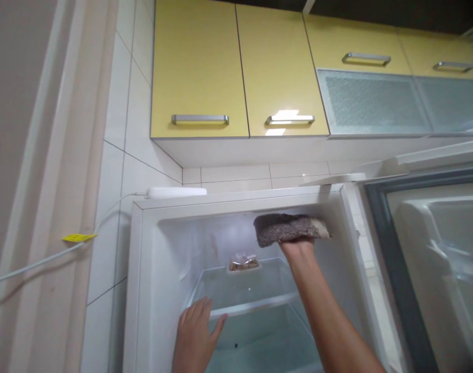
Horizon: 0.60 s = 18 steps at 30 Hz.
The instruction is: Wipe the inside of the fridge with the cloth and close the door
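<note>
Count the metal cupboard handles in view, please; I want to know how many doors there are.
4. Two sit low on the left yellow cupboard doors, the left handle and the middle handle; two sit higher on the right, the third handle and the far-right handle. More may lie off-frame.

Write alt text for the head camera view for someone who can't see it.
A person's right hand presses a grey cloth against the ceiling of an open white fridge, while the left hand rests on a glass shelf. Yellow wall cabinets hang above.

Grey cloth (288,229), white fridge (143,290), yellow cabinets (199,62).
</note>
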{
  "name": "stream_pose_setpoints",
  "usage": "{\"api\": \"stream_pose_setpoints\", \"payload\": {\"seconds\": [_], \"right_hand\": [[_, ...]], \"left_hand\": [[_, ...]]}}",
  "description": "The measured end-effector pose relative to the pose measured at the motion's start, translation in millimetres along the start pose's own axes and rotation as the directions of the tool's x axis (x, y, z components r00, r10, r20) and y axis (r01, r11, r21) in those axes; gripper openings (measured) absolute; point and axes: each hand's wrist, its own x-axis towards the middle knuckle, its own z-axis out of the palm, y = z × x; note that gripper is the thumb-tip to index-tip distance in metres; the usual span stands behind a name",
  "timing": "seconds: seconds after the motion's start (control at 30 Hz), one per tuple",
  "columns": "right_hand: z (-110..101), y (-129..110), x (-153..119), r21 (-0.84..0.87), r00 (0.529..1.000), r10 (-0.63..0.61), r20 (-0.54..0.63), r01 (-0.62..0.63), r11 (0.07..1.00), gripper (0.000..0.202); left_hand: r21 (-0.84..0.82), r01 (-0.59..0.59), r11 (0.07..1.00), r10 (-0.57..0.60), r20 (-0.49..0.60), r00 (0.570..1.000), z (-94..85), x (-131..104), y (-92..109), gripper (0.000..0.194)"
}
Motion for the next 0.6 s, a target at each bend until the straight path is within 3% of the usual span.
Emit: {"api": "stream_pose_setpoints", "payload": {"seconds": [0.13, 0.27, 0.43, 0.6], "right_hand": [[52.0, -39.0, -3.6, 0.148, 0.995, 0.082, 0.050, -0.089, 0.985, 0.031], [71.7, -56.0, -4.4, 0.295, 0.982, 0.128, 0.138, -0.164, 0.941, 0.030], [61.1, -34.9, 22.1, -0.097, 0.998, -0.060, 0.026, 0.063, 0.993, 0.042], [25.4, 6.5, 68.1, -0.567, 0.987, -0.156, 0.034, 0.148, 0.810, 0.055]], "left_hand": [[0.010, -0.003, 1.000, 0.003, 0.019, 1.000, 0.4, 0.0, -1.2, 0.049], [0.033, -0.022, 0.999, 0.022, 0.012, 1.000, 2.1, -0.5, -3.4, 0.049], [0.068, -0.037, 0.997, 0.037, 0.002, 0.999, -0.7, 0.9, -2.4, 0.048], [0.109, -0.106, 0.988, 0.115, -0.078, 0.990, -1.7, 1.6, -3.1, 0.047]]}}
